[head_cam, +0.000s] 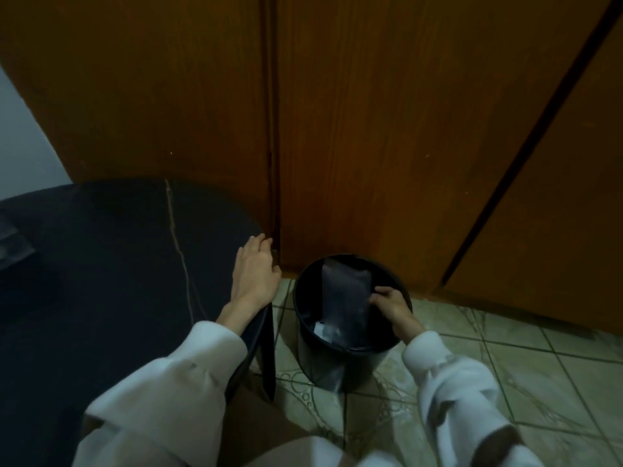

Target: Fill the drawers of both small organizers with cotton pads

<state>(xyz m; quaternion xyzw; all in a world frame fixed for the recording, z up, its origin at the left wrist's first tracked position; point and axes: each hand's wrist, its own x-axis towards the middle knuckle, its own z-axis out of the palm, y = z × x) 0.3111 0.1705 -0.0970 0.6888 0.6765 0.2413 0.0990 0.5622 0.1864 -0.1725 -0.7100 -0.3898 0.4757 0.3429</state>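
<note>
My right hand (392, 306) reaches into a black round bin (305, 326) on the floor and pinches a clear, greyish plastic bag (344, 298) that stands inside it. Some white scraps (320, 330) lie at the bin's bottom. My left hand (254, 274) rests flat on the right edge of a dark round table (101, 264), fingers relaxed. No organizers or cotton pads are in view.
Brown wooden doors (371, 129) rise right behind the bin and table. The floor is pale green tile (505, 365). A dim dark object (13, 244) sits at the table's far left edge. A black table leg (268, 358) drops beside the bin.
</note>
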